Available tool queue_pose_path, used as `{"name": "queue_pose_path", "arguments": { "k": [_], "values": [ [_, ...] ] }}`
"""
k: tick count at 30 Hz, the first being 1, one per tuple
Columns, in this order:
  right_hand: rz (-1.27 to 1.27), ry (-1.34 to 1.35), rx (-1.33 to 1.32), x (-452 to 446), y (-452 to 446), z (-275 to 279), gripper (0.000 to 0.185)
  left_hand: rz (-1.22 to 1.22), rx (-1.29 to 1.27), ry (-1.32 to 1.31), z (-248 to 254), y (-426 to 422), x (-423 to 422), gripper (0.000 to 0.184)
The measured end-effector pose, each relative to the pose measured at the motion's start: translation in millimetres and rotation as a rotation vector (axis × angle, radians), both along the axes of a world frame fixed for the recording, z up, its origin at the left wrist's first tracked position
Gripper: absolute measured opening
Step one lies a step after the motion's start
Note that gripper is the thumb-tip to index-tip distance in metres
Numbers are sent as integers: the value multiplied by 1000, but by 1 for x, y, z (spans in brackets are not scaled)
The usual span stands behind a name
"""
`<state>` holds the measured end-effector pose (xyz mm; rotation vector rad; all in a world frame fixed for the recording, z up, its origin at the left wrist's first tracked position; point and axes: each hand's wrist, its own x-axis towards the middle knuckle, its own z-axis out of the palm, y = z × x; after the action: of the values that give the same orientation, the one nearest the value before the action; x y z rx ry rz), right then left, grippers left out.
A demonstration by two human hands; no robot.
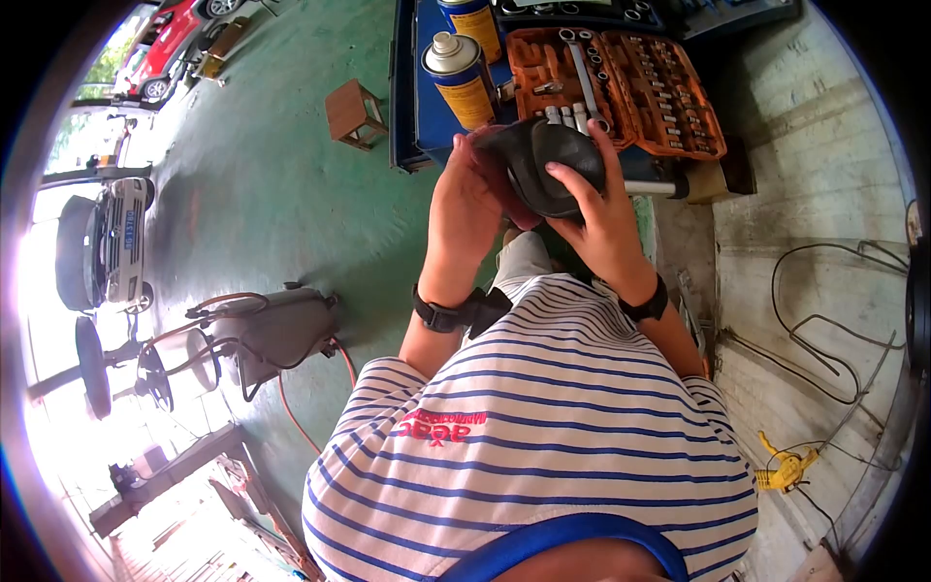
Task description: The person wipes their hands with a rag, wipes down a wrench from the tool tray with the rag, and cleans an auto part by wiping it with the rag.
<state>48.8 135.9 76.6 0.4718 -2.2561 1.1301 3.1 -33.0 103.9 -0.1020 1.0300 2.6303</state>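
Observation:
Both my hands hold a rounded black part [558, 160] in front of my chest. My left hand [461, 209] presses a dark red cloth or pad [509, 184] against its left side. On the other side, my right hand [606, 218] grips the black part, thumb and fingers spread over its surface. Just beyond the part lies an open orange socket set [669, 92] with a long wrench [582, 78] on it. A spray can [456, 78] with a white cap stands upright behind my left hand, and a second can [475, 24] is behind it.
A blue workbench [427, 102] carries the tools. A wooden stool [355, 113] stands on the green floor, left of the bench. Farther left are a grey tank [286, 330] with a red hose and parked cars [124, 242]. Black cables [800, 330] hang at the right wall.

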Motion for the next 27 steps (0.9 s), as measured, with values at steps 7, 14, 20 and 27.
{"name": "queue_pose_path", "arguments": {
  "k": [7,14,20,27],
  "values": [
    [-52,124,265,-4,19,-28,55,-209,-159,87,-2,-12,-7,42],
    [-98,365,462,-10,38,-30,48,-203,-171,-13,-25,-15,-14,37],
    [-87,432,490,-11,46,-28,46,-223,-192,-40,-35,-14,-20,30],
    [235,215,-242,-5,41,-37,100,-262,-225,24,-30,-7,-21,30]
  ]
}}
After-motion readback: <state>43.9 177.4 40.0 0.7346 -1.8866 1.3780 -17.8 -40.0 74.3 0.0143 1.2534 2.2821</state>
